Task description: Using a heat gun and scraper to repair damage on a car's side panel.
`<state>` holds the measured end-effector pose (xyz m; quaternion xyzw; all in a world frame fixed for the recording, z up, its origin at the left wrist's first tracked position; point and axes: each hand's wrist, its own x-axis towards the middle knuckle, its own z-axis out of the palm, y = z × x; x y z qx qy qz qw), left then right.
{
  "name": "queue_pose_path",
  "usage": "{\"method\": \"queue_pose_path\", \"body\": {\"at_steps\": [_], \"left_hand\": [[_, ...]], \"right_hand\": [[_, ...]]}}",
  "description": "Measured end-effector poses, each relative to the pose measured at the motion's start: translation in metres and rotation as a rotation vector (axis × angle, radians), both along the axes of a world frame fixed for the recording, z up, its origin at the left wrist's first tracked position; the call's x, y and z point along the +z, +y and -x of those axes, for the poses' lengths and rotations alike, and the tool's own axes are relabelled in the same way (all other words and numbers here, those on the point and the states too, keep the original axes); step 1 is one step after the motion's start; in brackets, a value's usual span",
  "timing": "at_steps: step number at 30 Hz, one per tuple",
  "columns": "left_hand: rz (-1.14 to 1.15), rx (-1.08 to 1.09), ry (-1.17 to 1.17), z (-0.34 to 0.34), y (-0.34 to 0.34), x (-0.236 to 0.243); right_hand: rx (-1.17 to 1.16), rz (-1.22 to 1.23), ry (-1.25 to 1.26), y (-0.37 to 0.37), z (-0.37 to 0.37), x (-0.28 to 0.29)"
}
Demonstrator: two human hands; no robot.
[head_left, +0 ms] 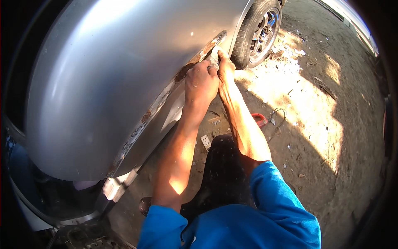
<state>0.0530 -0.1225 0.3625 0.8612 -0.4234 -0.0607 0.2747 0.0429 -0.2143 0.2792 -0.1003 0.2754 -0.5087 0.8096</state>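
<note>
Both my hands are together at the lower edge of a silver car panel (137, 54), close to the wheel. A strip of rust and bare, scraped metal (155, 106) runs along that edge. My right hand (226, 68) is closed, thumb and fingers pinching a small pale, crumpled-looking piece (214, 56) against the rusty edge. Right beside it, my left hand (200, 82) is curled up with its knuckles upward. Its fingertips are hidden, so what they grip cannot be made out.
A car wheel (259, 35) stands just beyond my hands. Below my arms, a white power strip (206, 142) and a red tool-like object (260, 120) with a thin cable lie on the dirt ground (352, 145). Small debris is scattered about. The door sill (114, 189) is at lower left.
</note>
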Motion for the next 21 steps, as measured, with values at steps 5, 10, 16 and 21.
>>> {"method": "queue_pose_path", "body": {"at_steps": [5, 10, 16, 21], "left_hand": [[0.176, -0.055, -0.032, 0.002, -0.001, -0.014], [0.119, -0.095, -0.014, -0.006, -0.007, -0.037], [0.384, 0.142, 0.197, -0.003, 0.166, -0.074], [0.367, 0.551, 0.103, -0.014, 0.405, -0.059]], "right_hand": [[-0.036, 0.057, 0.107, -0.016, -0.005, -0.014], [0.035, 0.169, 0.252, -0.028, -0.011, -0.022], [0.688, 0.614, 0.43, 0.093, 0.019, -0.061], [0.947, 0.835, 0.606, 0.199, 0.053, -0.093]]}}
